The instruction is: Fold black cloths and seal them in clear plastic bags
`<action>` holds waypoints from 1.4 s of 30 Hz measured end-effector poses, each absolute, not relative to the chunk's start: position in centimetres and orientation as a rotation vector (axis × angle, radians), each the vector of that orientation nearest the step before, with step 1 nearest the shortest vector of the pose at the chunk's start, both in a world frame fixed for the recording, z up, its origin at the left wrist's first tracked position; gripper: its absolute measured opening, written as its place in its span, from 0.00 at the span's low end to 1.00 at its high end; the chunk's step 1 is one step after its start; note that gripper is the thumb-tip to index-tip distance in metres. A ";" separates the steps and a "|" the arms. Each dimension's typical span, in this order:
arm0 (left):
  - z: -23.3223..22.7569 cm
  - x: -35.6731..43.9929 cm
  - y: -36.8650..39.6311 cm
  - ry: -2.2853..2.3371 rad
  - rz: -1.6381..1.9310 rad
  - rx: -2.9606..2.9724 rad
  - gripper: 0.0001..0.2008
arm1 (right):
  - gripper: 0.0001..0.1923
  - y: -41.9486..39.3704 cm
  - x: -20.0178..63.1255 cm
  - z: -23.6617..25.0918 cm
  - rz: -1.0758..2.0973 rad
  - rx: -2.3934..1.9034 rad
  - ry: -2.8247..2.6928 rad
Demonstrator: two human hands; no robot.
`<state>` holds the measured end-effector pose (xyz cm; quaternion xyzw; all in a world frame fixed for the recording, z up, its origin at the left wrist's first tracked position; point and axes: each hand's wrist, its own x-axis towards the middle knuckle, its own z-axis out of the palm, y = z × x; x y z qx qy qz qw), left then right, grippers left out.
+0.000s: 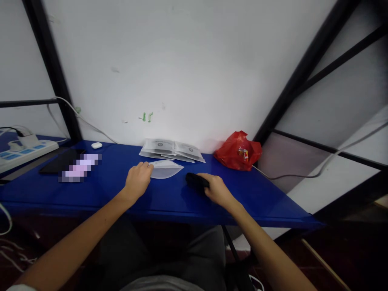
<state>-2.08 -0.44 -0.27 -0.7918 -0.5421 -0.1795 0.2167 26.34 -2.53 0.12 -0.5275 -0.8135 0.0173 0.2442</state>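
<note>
left hand [138,179] pins the clear pouch [165,169] flat, fingers grasping its edge; right hand [216,189], just right of the pouch, fingers clenched round a black object [195,180].

The right hand [217,190] covers part of the small black thing [195,180]. A blur hides something on the tabletop [169,198]. The power strip [21,150] runs off the left edge.
</note>
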 end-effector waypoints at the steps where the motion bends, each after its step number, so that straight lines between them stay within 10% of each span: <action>1: -0.3 -2.0 -0.5 -1.504 -0.494 -2.178 0.12 | 0.32 -3.0 26.2 0.5 0.016 -1.417 -2.177; 17: 1.0 -0.8 -1.3 -1.399 -0.572 -2.460 0.13 | 0.43 -3.2 20.2 -1.9 -0.135 -1.084 -2.348; 30: 0.5 -0.9 -0.8 -1.283 -0.683 -2.524 0.12 | 0.24 -2.4 20.1 -2.6 -0.533 -0.887 -2.541; 42: 0.4 -0.8 -0.8 -1.296 -0.754 -2.456 0.11 | 0.40 -2.4 18.7 -2.9 -0.100 -0.986 -2.285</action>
